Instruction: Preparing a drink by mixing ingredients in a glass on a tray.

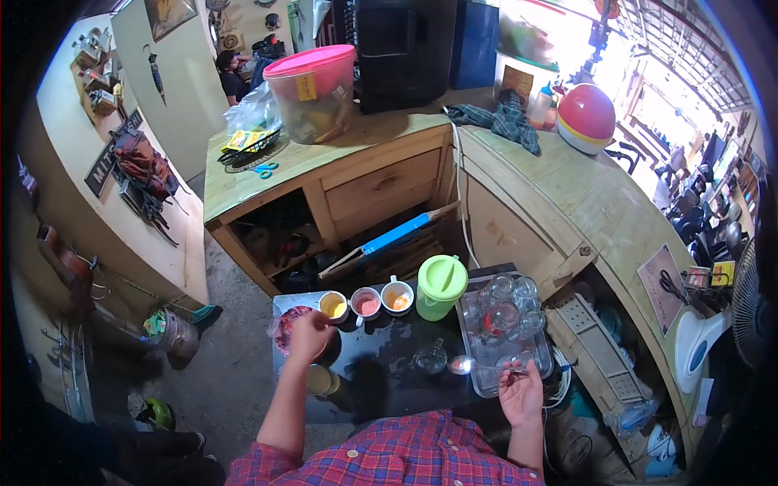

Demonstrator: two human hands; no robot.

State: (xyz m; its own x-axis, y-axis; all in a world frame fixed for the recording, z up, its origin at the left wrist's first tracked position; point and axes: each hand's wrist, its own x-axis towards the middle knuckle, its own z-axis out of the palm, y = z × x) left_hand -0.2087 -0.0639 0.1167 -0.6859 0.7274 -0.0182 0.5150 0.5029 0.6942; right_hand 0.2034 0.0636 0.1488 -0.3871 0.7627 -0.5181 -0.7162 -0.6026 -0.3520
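Observation:
My left hand (309,335) is closed in a pinch over the edge of a reddish-pink bag or bowl (285,327); what its fingers hold, if anything, is hidden. In my right hand (520,395) is a metal spoon (460,365), its bowl pointing left above the dark table (389,396). A small clear glass mug (429,358) stands beside the spoon's bowl. Along the table's far side stand a cup with yellow contents (333,306), one with pink contents (366,304) and one with orange pieces (397,298). A jar (322,381) sits near my left forearm.
A lidded green pitcher (442,288) stands right of the cups. Beside it, a metal tray (486,381) holds several upturned-looking glasses (502,312). Wooden counters (389,138) curve around the table, with a pink-lidded tub (311,93) and blue scissors (262,170) on top.

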